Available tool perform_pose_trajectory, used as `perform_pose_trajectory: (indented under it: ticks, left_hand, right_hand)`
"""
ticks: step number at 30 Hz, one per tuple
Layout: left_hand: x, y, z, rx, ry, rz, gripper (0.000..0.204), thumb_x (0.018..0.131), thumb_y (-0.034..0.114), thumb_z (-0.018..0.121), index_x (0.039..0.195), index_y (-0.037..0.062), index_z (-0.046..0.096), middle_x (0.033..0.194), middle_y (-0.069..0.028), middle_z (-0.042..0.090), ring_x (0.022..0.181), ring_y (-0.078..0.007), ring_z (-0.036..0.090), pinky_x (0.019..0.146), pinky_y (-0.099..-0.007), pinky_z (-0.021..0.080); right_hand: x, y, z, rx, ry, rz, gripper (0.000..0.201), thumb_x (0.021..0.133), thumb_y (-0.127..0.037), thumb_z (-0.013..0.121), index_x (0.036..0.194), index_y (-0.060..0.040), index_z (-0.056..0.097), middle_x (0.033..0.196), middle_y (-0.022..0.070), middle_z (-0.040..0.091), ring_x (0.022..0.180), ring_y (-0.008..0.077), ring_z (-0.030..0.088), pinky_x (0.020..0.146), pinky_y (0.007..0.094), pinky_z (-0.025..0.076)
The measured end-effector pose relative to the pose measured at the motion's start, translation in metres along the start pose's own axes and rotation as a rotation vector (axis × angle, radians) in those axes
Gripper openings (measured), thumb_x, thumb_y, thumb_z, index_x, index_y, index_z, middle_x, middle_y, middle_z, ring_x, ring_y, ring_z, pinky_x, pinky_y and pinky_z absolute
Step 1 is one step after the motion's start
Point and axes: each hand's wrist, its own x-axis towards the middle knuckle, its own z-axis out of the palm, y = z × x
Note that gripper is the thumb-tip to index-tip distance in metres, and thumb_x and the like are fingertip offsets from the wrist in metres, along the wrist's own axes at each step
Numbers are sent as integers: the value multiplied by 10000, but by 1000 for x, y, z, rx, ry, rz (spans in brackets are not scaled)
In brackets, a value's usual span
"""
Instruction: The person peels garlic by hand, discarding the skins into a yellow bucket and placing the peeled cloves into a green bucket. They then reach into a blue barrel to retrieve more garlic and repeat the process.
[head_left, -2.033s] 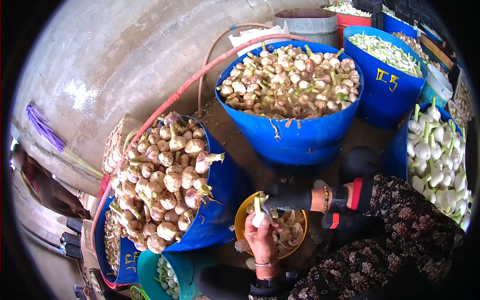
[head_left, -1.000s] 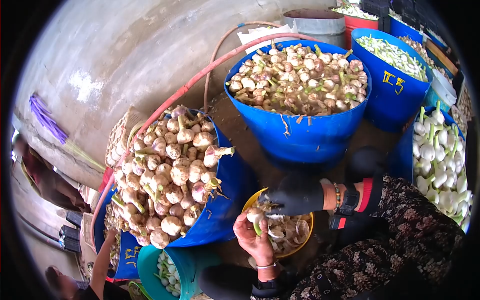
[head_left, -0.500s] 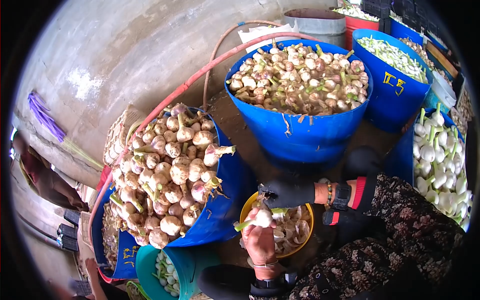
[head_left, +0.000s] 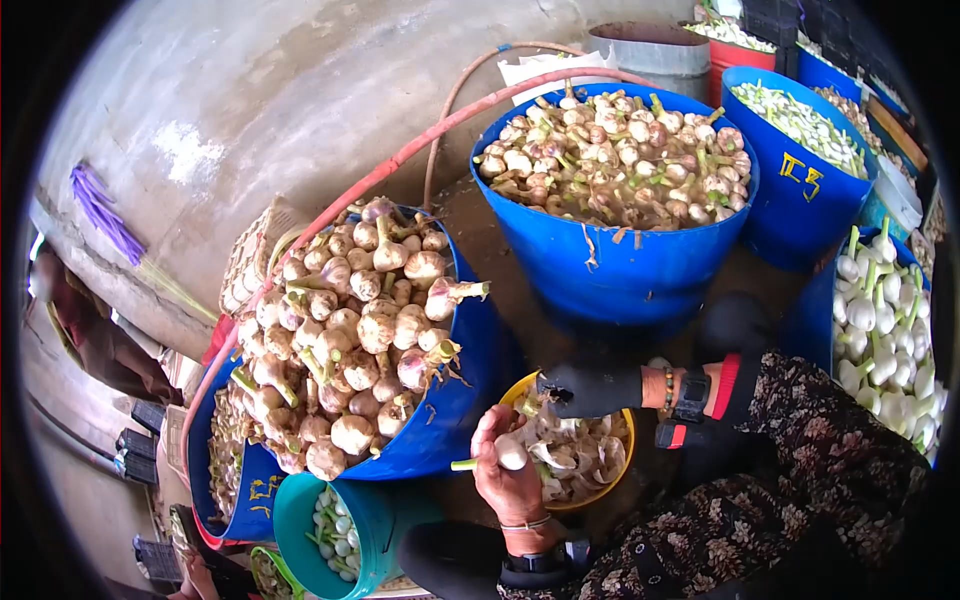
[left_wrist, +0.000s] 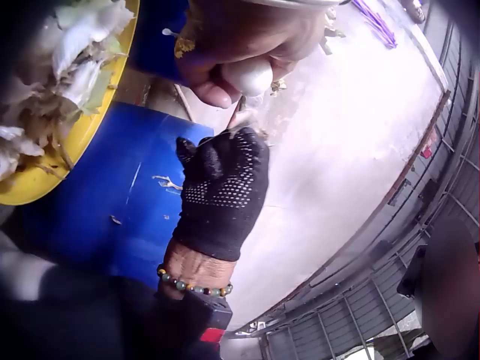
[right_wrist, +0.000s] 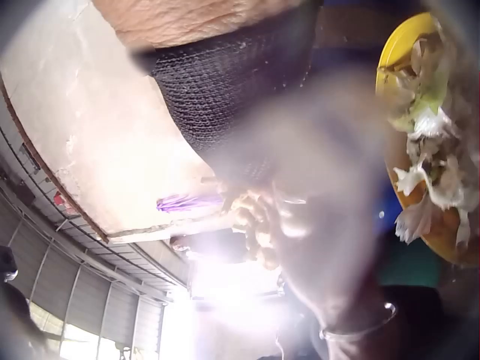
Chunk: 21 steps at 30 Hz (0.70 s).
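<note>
In the head view my bare left hand (head_left: 508,488) grips a peeled white garlic bulb (head_left: 511,454), its green stem pointing left. My right hand (head_left: 592,389), in a black glove, is beside it over the yellow bowl (head_left: 628,455) of skins. The left wrist view has the bulb (left_wrist: 251,76) between the left hand's (left_wrist: 247,34) thumb and fingers. Just below, the gloved right hand (left_wrist: 223,180) has curled fingers that pinch papery skin (left_wrist: 244,124). Blur hides much of the right wrist view, where the black glove (right_wrist: 225,90) is close.
A blue barrel (head_left: 470,400) heaped with unpeeled garlic lies left of the hands. Behind stands another blue barrel (head_left: 610,265). A teal bucket (head_left: 372,520) of peeled bulbs is at lower left, and white bulbs fill a barrel (head_left: 815,320) at right. A red hose (head_left: 385,170) arches over.
The left hand has turned the bulb, and its stem points left. The gloved hand has drawn slightly apart from it. The head view has shifted a little, and a person at lower left has moved.
</note>
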Motion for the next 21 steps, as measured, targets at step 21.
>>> perform_pose_trajectory:
  ticks: [21]
  left_hand:
    - [4, 12, -9, -588, -159, -145, 530, 871, 354, 479, 1314, 72, 547, 1411, -144, 480, 1391, -345, 305, 1148, -548, 156]
  right_hand:
    - [2, -38, 15, 235, 81, -214, 201, 815, -224, 640, 828, -25, 620, 706, 141, 617, 631, 333, 603, 591, 420, 475]
